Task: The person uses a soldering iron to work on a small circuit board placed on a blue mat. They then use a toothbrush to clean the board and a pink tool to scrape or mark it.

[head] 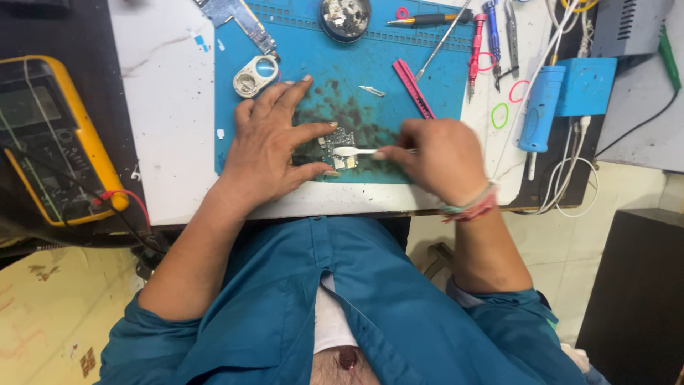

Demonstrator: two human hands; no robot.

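Left hand [267, 146] fingers [313, 132] spread, thumb and forefinger pinning small circuit board [338, 148] flat on blue work mat [399, 93], near the mat's front edge. Right hand [442, 158] fingers pressed together, pinching white brush [354, 151] whose head touches the board's right side. Dark smudges on mat around the board. Beyond left fingertips: metal camera-ring part [254, 75]. Behind: round dish of small parts [345, 17], pink pry tool [413, 88], tweezers [443, 39], screwdrivers [476, 50]. Right of mat: blue handheld tool [540, 107], rubber bands [500, 115]. Yellow multimeter [57, 142] far left on desk [167, 114].
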